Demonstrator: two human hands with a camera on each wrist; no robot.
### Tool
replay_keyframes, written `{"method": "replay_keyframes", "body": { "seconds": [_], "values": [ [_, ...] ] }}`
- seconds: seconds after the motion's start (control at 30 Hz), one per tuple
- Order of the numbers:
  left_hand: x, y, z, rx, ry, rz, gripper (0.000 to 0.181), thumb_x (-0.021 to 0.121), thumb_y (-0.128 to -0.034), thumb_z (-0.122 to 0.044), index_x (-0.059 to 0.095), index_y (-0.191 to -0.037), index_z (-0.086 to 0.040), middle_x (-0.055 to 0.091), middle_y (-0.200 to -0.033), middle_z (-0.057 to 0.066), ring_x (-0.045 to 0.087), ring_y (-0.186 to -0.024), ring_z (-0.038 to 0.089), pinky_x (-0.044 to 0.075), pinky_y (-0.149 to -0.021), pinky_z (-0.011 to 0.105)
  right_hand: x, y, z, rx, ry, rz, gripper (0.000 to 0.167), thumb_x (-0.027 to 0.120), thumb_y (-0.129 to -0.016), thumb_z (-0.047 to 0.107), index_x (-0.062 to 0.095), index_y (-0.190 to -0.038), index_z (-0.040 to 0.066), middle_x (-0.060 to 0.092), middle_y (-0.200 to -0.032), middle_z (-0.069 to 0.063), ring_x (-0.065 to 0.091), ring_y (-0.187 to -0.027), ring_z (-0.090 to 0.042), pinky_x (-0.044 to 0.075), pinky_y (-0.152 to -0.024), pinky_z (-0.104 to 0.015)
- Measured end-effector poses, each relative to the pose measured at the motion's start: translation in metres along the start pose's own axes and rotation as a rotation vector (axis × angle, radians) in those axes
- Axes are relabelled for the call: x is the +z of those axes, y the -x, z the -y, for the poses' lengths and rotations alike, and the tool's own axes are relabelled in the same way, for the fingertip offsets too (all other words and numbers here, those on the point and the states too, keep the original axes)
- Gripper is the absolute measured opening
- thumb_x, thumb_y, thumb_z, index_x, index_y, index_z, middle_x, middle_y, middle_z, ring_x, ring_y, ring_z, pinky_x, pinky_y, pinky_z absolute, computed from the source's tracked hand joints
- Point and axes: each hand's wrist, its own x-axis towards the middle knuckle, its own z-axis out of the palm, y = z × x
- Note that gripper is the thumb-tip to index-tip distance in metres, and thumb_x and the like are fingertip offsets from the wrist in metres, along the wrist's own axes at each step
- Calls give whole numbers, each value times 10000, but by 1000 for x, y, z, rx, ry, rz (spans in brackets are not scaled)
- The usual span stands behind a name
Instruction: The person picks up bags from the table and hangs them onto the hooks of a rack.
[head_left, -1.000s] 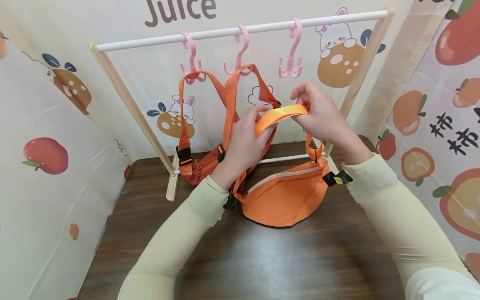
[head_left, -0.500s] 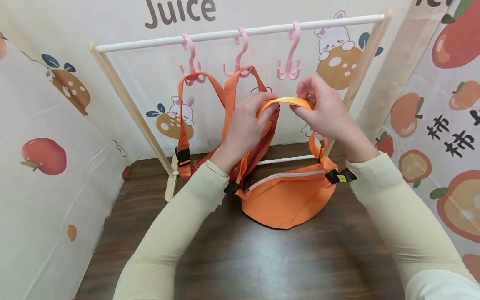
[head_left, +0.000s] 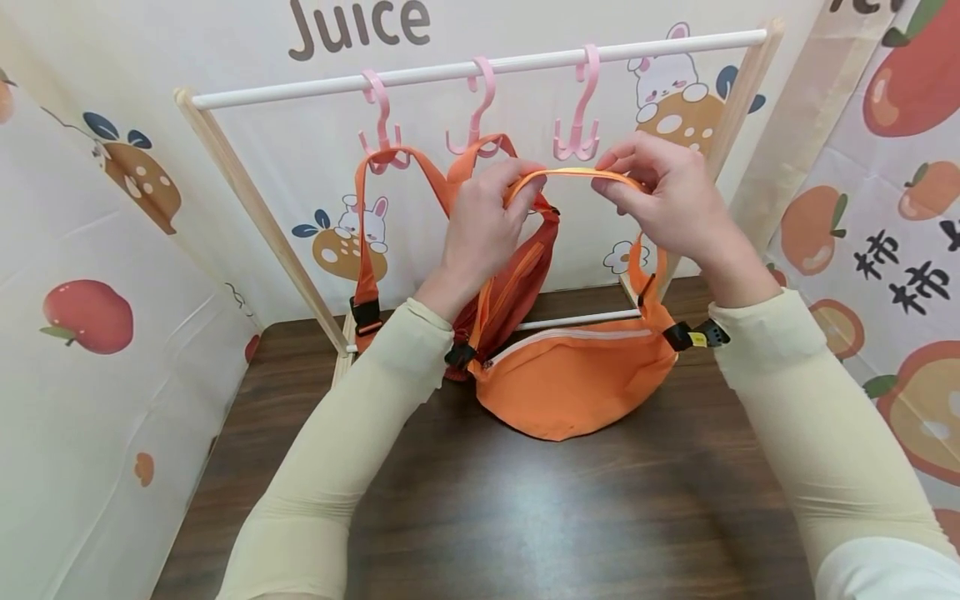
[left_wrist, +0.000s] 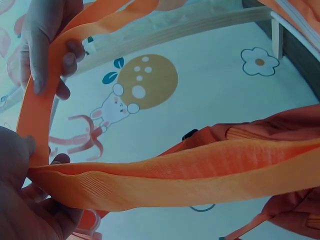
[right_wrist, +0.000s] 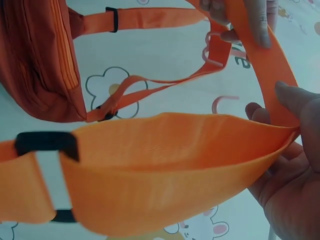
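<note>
An orange waist bag (head_left: 577, 379) with a pale zip hangs from its strap (head_left: 573, 172), low over the table; I cannot tell whether its bottom touches. My left hand (head_left: 483, 217) pinches the strap on the left, and my right hand (head_left: 667, 196) pinches it a little to the right. Between them the strap runs nearly level, just below the right pink hook (head_left: 577, 146). In the right wrist view, the doubled strap passes through a black slider (right_wrist: 47, 142) and my right hand (right_wrist: 300, 195) holds its fold. Black buckle parts (head_left: 693, 335) dangle at the bag's right end.
A white rod (head_left: 660, 50) on wooden posts carries pink hooks. Orange straps hang on the left hook (head_left: 384, 150) and middle hook (head_left: 474, 137), with dark red bag material (head_left: 517, 296) below, partly behind my left arm. The brown table (head_left: 570, 517) lies underneath.
Both hands have risen towards the right hook with the strap, and spread slightly apart. The strap between them has flattened to a level line. The waist bag has come up slightly.
</note>
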Motion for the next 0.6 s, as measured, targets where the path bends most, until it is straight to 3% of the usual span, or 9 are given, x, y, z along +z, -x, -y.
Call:
{"method": "replay_keyframes", "body": {
  "seconds": [0.1,0.27,0.4,0.6],
  "values": [
    [-1,-5,-1,-24,-26,1,294,655,-1074,-294,752,-1287,-116,673,-856,-2,494,-679,147,423,-645,261,-2,-4,-3,-10,21,-28,194,758,-1002,130,766,-1194,111,734,-942,31,590,-663,-120,440,-591,-215],
    [-1,-13,-2,-46,-65,-2,320,631,-1083,-330,746,-1311,-137,648,-835,-7,492,-679,153,421,-650,256,-6,-11,-4,-44,76,-78,184,752,-1012,158,804,-1183,112,662,-869,103,579,-689,-104,364,-558,-251],
    [0,-21,-4,-45,-100,-22,326,623,-1089,-333,747,-1305,-123,668,-878,10,517,-750,156,435,-706,241,-8,-15,-2,-38,126,-103,225,697,-1052,233,801,-1198,97,622,-929,78,588,-753,-121,395,-590,-277],
    [0,-33,-7,-88,-139,-24,304,588,-1108,-327,744,-1287,-138,674,-922,8,508,-751,159,402,-651,257,-7,-25,-3,-12,177,-129,296,624,-1091,283,772,-1251,83,611,-919,34,555,-731,-116,375,-596,-276]
  ]
}}
